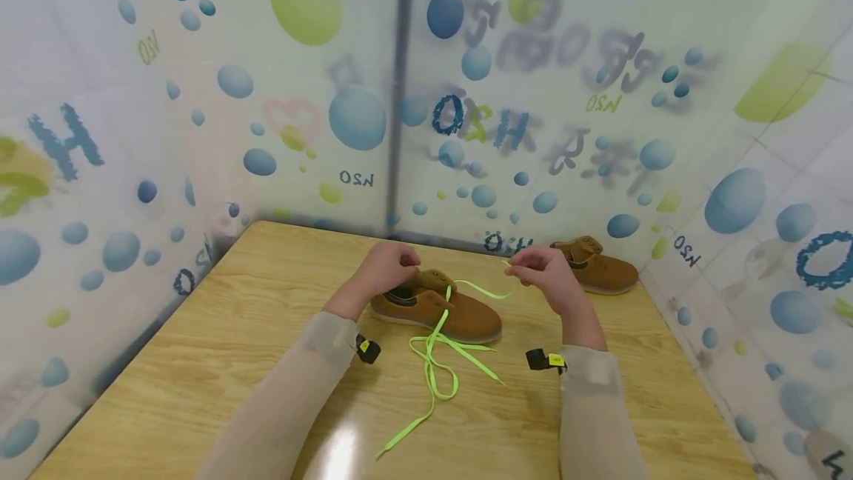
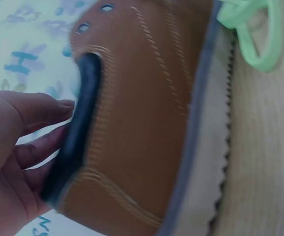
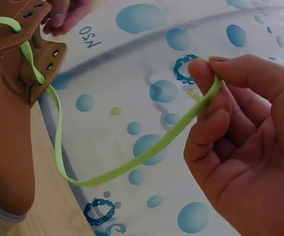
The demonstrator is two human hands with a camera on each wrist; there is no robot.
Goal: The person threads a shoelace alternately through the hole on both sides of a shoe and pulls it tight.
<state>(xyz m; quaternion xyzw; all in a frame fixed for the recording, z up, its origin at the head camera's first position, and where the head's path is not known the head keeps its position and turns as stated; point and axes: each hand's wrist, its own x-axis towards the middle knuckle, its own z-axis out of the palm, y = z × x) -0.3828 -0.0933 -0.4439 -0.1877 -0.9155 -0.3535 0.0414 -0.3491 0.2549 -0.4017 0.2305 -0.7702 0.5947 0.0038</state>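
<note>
1. Left hand [image 1: 392,264] at the opening of the shoe [image 1: 469,317], thumb and fingers bent close to the collar [image 2: 86,105]. Clamped on anything or not: cannot tell, fingertips partly hidden.
2. Shoe on the table [image 1: 266,280], sole down, toe to the right. Likely moderate in weight, firm at the sole, with some give in the upper; hardly fragile. Best steadied by collar or flap.
3. Lace [image 1: 443,319] partly in the shoe, loose lengths in front on the table. Probably light, limp, prone to twisting. Best taken near the tip.
4. Right hand [image 1: 543,269] off the shoe's toe side, thumb and forefinger pinched on the lace near its end.
5. Spare shoe [image 1: 609,274] behind, far right; visible in head view only.
6. Right wrist view: lace through an eyelet, crossing to the facing flap, and the pinch itself; both tiny from the head. Left wrist view: side stitching, no right hand.
</note>
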